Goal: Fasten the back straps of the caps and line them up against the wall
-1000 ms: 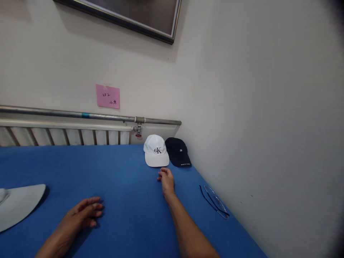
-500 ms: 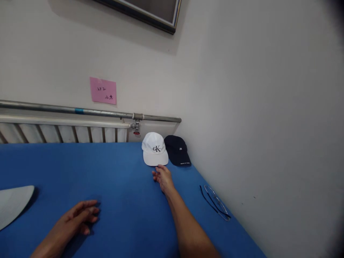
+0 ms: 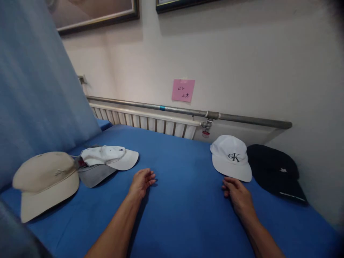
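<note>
My right hand [image 3: 238, 195] is just in front of the brim of a white cap [image 3: 231, 157] with "CK"-like lettering; its fingers are loosely curled and grip nothing. A black cap [image 3: 276, 172] lies beside the white one, near the wall. My left hand [image 3: 142, 182] is over the blue surface with bent, slightly parted fingers and holds nothing. To its left, a white cap with a small dark logo [image 3: 107, 156] partly overlaps a grey cap [image 3: 97, 174]. A beige cap [image 3: 49, 179] lies at the far left.
The caps rest on a blue-covered surface [image 3: 182, 200]. Behind it are a radiator [image 3: 161, 125], a metal pipe [image 3: 236, 118] and a red valve [image 3: 206, 134]. A blue curtain [image 3: 51, 82] hangs at the left. A pink note [image 3: 183, 90] is on the wall.
The view has swung left, bringing the left-side caps and curtain in and taking the glasses out. My left hand is further forward; my right hand remains by the white cap's brim.
</note>
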`<control>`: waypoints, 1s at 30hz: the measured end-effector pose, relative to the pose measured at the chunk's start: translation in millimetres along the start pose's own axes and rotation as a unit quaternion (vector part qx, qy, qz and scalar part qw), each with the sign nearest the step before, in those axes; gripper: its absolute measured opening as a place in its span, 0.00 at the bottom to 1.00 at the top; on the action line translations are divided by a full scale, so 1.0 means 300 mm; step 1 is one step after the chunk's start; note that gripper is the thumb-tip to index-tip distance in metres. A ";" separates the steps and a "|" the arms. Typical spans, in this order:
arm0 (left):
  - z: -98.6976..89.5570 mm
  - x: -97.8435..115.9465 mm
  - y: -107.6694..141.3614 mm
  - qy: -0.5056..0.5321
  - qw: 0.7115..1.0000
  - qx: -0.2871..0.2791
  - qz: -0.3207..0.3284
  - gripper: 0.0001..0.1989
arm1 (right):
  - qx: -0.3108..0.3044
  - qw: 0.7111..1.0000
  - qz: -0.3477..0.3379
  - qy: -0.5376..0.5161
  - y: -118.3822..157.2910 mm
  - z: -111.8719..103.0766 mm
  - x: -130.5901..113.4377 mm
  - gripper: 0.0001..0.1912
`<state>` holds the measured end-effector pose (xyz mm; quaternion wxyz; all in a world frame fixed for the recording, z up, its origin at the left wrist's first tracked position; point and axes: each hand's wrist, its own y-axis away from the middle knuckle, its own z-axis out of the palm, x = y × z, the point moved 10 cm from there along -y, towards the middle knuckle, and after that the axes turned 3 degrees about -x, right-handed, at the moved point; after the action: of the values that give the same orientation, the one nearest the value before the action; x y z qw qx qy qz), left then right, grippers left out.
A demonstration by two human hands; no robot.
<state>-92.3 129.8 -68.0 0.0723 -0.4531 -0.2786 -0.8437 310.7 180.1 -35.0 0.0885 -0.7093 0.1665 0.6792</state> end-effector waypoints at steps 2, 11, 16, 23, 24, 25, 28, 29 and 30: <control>-0.076 0.046 -0.002 0.024 0.997 0.058 0.042 0.05 | 0.002 0.999 -0.009 0.037 0.012 -0.002 -0.013 0.15; -0.275 0.164 0.017 0.069 0.974 0.179 0.120 0.06 | -0.008 0.996 -0.024 0.089 0.008 0.000 -0.009 0.17; -0.303 0.174 0.002 0.060 0.973 0.193 0.112 0.05 | -0.014 0.996 -0.030 0.087 -0.022 -0.004 0.020 0.19; -0.322 0.156 -0.017 0.050 0.981 0.182 0.049 0.05 | -0.013 0.994 -0.028 0.109 -0.013 -0.003 0.004 0.16; -0.315 0.153 -0.024 0.051 0.983 0.170 0.037 0.06 | -0.013 0.993 -0.026 0.117 -0.010 -0.002 0.000 0.16; -0.307 0.150 -0.032 0.053 0.986 0.157 0.028 0.06 | -0.012 0.992 -0.025 0.123 -0.007 -0.001 -0.002 0.17; -0.281 0.155 -0.068 0.061 0.990 0.125 0.015 0.08 | -0.014 0.991 -0.021 0.135 -0.005 0.004 -0.001 0.19; -0.272 0.158 -0.083 0.061 0.991 0.117 0.014 0.09 | -0.015 0.991 -0.021 0.135 -0.007 0.006 0.000 0.19; -0.262 0.162 -0.098 0.059 0.992 0.109 0.015 0.10 | -0.016 0.991 -0.020 0.135 -0.009 0.007 0.003 0.20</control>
<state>-188.5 118.5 -75.1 0.1507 -0.3960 -0.3574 -0.8323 309.7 183.2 -36.2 0.0671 -0.7988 0.1521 0.5782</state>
